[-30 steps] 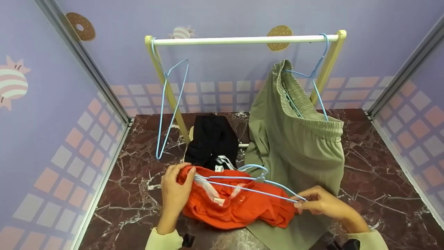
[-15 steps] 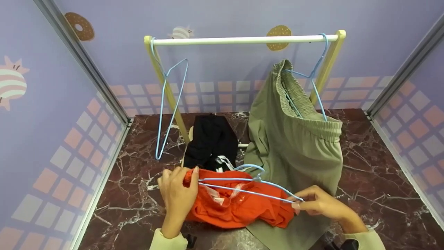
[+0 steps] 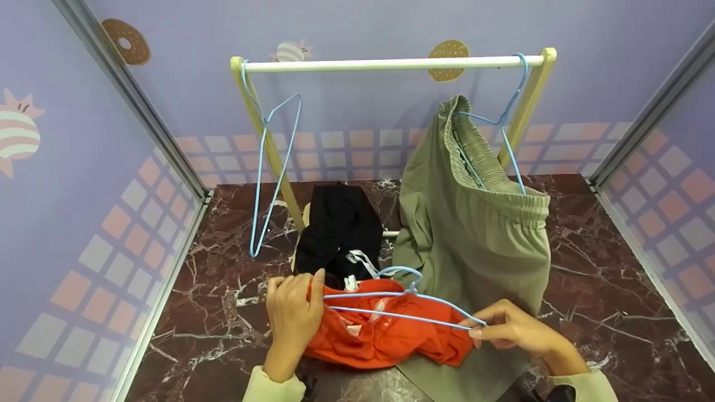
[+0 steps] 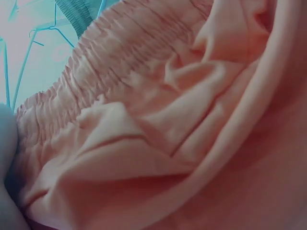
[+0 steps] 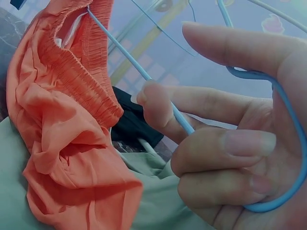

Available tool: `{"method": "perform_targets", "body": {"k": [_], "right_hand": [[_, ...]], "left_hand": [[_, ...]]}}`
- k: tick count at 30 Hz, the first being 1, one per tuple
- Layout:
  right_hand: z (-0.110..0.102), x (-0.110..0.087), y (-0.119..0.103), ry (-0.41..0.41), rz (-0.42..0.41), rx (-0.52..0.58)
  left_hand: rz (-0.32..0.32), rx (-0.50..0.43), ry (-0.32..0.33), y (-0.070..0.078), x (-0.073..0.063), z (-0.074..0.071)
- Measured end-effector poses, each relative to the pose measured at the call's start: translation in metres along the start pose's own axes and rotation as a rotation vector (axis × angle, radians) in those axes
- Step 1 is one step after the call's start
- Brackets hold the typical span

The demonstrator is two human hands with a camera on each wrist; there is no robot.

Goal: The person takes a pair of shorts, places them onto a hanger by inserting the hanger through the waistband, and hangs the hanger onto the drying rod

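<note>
In the head view my left hand (image 3: 293, 312) grips the left side of the waistband of some orange-red elastic-waist pants (image 3: 385, 349), bunched up low in front. A light blue wire hanger (image 3: 413, 291) lies slantwise across the waist opening. Its left end goes in at the waistband beside my left thumb, where the tip is hidden. My right hand (image 3: 516, 329) holds the hanger's right end, its hook pointing away from me. In the right wrist view curled fingers (image 5: 216, 153) hold the blue wire (image 5: 124, 52). Gathered waistband (image 4: 129, 43) fills much of the left wrist view.
Behind stands a rack with a white rail (image 3: 380, 65). A bare blue hanger (image 3: 260, 184) hangs at its left, green pants (image 3: 475, 240) on a hanger at its right. Folded black clothing (image 3: 341, 223) with white cords lies on the dark marbled surface (image 3: 212, 312).
The hanger has shifted slightly left, its left end staying at the waistband. My left hand has drawn the waistband over that end and come slightly lower. The right hand has edged left.
</note>
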State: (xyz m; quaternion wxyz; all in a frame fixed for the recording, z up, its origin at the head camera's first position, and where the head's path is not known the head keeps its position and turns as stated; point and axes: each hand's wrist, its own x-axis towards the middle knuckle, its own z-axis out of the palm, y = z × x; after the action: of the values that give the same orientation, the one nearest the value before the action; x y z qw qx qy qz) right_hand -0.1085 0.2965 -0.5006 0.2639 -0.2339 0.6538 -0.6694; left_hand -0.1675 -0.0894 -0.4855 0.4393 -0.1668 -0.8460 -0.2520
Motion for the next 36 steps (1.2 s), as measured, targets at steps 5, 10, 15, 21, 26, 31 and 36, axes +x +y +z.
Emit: {"method": "perform_targets", "body": {"k": [5,10,15,21,26,31,36], "right_hand": [[0.001,0.000,0.002,-0.008,-0.011,-0.001],[0.001,0.000,0.004,-0.003,-0.003,-0.006],[0.002,0.002,0.004,0.006,-0.019,-0.019],[0.005,0.004,0.005,0.006,0.012,0.005],[0.007,0.005,0.006,0.007,0.025,0.014],[0.007,0.006,0.006,0.006,0.011,0.015],[0.013,0.012,0.005,0.017,0.033,0.004]], "left_hand": [[0.040,-0.003,0.019,0.002,0.001,-0.002],[0.107,0.008,-0.031,0.006,0.003,-0.005],[0.144,0.047,-0.102,0.012,0.002,-0.006],[0.182,0.067,-0.138,0.016,0.002,-0.006],[0.193,0.075,-0.149,0.020,0.005,-0.007],[0.183,0.048,-0.160,0.029,0.008,-0.007],[0.173,-0.023,-0.210,0.041,0.006,-0.005]]}}
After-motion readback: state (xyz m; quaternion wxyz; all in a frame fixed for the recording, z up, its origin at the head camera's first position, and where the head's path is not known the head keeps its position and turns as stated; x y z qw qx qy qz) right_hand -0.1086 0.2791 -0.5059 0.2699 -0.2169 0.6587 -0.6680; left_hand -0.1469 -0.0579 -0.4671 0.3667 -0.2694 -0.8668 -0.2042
